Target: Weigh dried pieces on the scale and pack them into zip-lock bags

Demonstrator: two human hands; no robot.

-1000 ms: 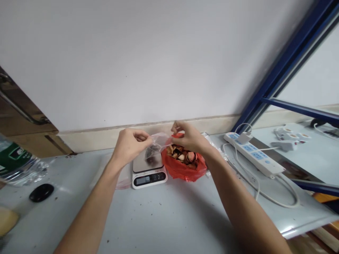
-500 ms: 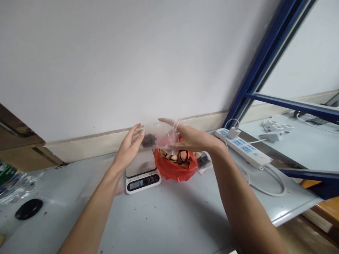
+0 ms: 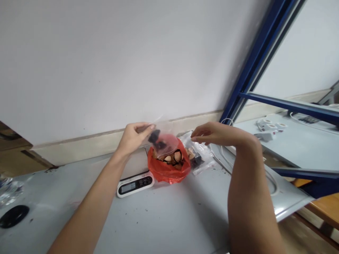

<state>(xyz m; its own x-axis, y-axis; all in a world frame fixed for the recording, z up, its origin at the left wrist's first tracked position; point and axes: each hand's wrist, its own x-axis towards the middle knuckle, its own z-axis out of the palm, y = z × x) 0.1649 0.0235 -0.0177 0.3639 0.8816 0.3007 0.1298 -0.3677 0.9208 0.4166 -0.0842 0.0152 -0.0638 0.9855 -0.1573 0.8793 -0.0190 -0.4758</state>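
Observation:
My left hand [image 3: 135, 138] pinches a clear plastic bag [image 3: 169, 131] between thumb and fingers. Dark pieces [image 3: 158, 140] show through the film. The bag hangs over a red plastic bag [image 3: 169, 173], which stands open and holds brown, dried-looking slices [image 3: 177, 157]. My right hand [image 3: 208, 133] hovers to the right, its fingers bent, apart and seemingly empty. Below it lies another clear bag [image 3: 205, 160] with pale and dark pieces inside. A white digital scale [image 3: 135, 184] sits left of the red bag, partly behind my left forearm, its display reading about 0.0.
A black round lid [image 3: 13, 216] and crumpled clear plastic [image 3: 10, 192] are at the left. White cables [image 3: 221, 158] run behind my right arm. A blue-framed mirror or glass panel [image 3: 249, 88] rises at the right. Small dark crumbs dot the grey table [image 3: 159, 218].
My left hand has carried the bag of dark pieces right, over the red bag. My right hand has come off it and moved right. The scale's reading fell from about 6.1 to 0.0.

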